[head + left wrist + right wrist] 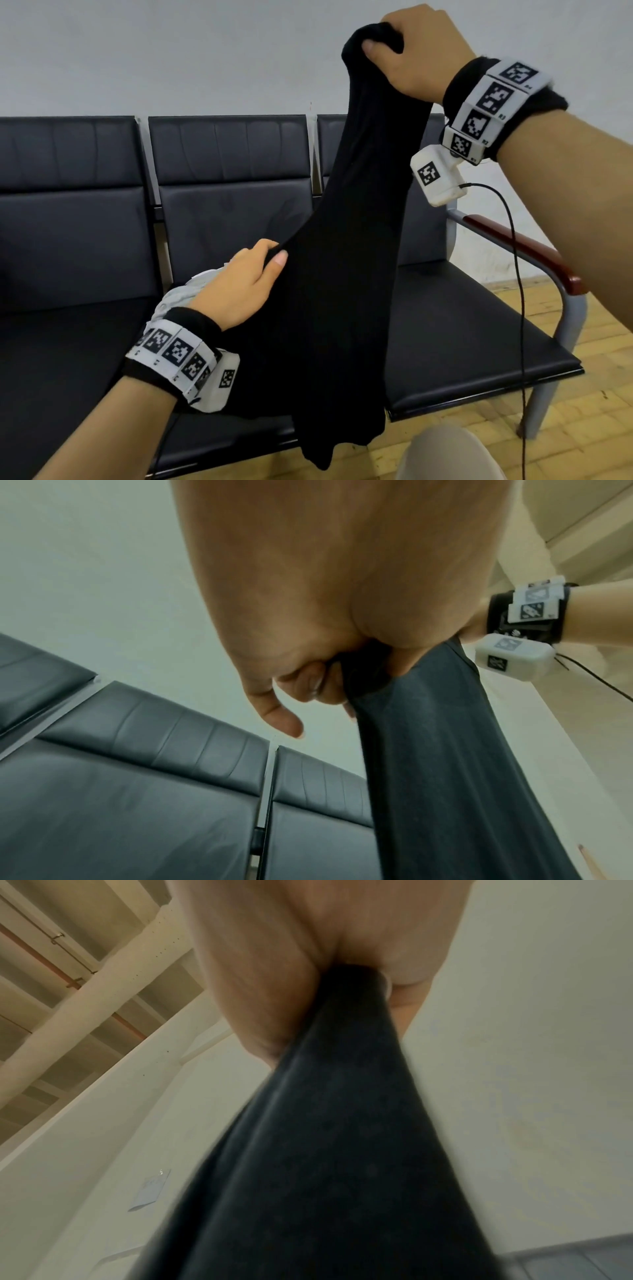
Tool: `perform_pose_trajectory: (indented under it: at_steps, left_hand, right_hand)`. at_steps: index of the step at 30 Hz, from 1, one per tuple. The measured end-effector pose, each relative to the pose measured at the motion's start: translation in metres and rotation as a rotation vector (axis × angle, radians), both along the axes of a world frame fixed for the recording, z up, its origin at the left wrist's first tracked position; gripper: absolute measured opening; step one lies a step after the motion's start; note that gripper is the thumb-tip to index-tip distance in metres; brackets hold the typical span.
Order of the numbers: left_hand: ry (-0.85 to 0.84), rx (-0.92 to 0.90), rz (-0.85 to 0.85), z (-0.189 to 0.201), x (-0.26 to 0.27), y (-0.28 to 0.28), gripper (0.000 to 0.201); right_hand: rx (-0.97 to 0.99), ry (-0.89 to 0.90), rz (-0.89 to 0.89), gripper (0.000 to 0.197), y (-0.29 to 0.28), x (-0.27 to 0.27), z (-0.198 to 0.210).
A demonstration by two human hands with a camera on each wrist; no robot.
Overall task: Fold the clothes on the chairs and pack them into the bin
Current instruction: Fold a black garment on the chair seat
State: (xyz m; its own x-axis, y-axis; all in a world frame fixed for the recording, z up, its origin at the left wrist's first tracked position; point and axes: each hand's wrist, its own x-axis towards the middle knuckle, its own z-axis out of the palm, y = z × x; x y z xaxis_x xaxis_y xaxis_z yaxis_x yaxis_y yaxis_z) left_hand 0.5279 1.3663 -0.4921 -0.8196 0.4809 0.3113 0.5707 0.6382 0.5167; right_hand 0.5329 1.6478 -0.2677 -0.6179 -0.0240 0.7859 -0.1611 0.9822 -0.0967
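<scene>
Plain white wall behind a row of black padded chairs takes up most of the shot, no bin visible anywhere so can't say what's in it. Next biggest is the black garment, plain dark and bunched into a long hanging strip in front of the chairs, lower end dangling past the seat edge. Right hand is fisted around its top up high, left hand pinches an edge lower down, with some light grey cloth just behind that wrist.
</scene>
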Motion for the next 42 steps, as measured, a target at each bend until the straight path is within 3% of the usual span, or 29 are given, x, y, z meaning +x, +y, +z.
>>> perform_pose_trajectory:
  at_steps: [3,7,9,11,14,16,20,22,25,26,28,29,32,34,37,40,42]
  left_hand:
    - [-0.113,0.209,-0.043,0.003,0.01,-0.002,0.038]
    - [-0.744,0.935,-0.162,0.003,0.024,0.008,0.038]
    - [-0.925,1.081,-0.192,0.005,0.03,0.01,0.044]
    - [-1.007,1.112,-0.221,0.009,0.037,0.014,0.042]
    - [-1.051,1.19,-0.251,0.011,0.046,0.017,0.042]
    - [-1.053,1.275,-0.279,0.015,0.05,0.019,0.041]
    - [-0.89,1.443,-0.332,0.028,0.056,0.023,0.045]
    - [-0.791,1.479,-0.296,0.032,0.054,0.018,0.057]
    - [-0.816,1.48,-0.328,0.035,0.049,0.009,0.053]
    - [-0.805,1.476,-0.314,0.036,0.047,0.006,0.056]
    - [-0.824,1.457,-0.331,0.037,0.046,0.003,0.057]
    - [-0.839,1.454,-0.343,0.037,0.046,0.003,0.055]
    - [-0.846,1.426,-0.341,0.035,0.048,0.005,0.054]
    - [-0.857,1.411,-0.346,0.033,0.049,0.007,0.054]
    - [-0.858,1.403,-0.332,0.032,0.047,0.005,0.049]
    - [-0.866,1.418,-0.304,0.03,0.043,-0.002,0.045]
    - [-0.868,1.424,-0.283,0.029,0.041,-0.005,0.042]
  right_hand:
    - [-0.04,-0.006,0.026,0.037,0.002,-0.003,-0.004]
    - [-0.108,0.002,0.072,0.041,-0.001,-0.007,-0.006]
    - [-0.123,-0.035,0.095,0.039,-0.003,-0.011,-0.008]
    - [-0.083,-0.092,0.085,0.038,-0.008,-0.016,-0.01]
    - [-0.024,-0.201,0.049,0.037,-0.013,-0.027,-0.022]
    - [-0.059,-0.336,0.131,0.038,-0.016,-0.036,-0.041]
    - [-0.018,-0.778,0.228,0.078,-0.018,-0.038,-0.113]
    - [-0.013,-0.827,0.234,0.063,-0.015,-0.022,-0.151]
    - [-0.307,-1.043,0.31,0.026,-0.016,0.02,-0.2]
    - [-0.444,-1.158,0.353,0.032,-0.02,0.037,-0.214]
    - [-0.682,-1.33,0.467,0.075,-0.024,0.06,-0.238]
    - [-0.807,-1.337,0.56,0.085,-0.025,0.064,-0.248]
    - [-1.198,-1.147,0.776,0.087,-0.027,0.066,-0.257]
    - [-1.323,-1.019,0.855,0.09,-0.031,0.063,-0.254]
    - [-1.279,-0.862,0.799,0.081,-0.038,0.057,-0.245]
    - [-1.163,-0.681,0.668,0.055,-0.042,0.054,-0.241]
    - [-1.183,-0.677,0.747,0.037,-0.042,0.057,-0.242]
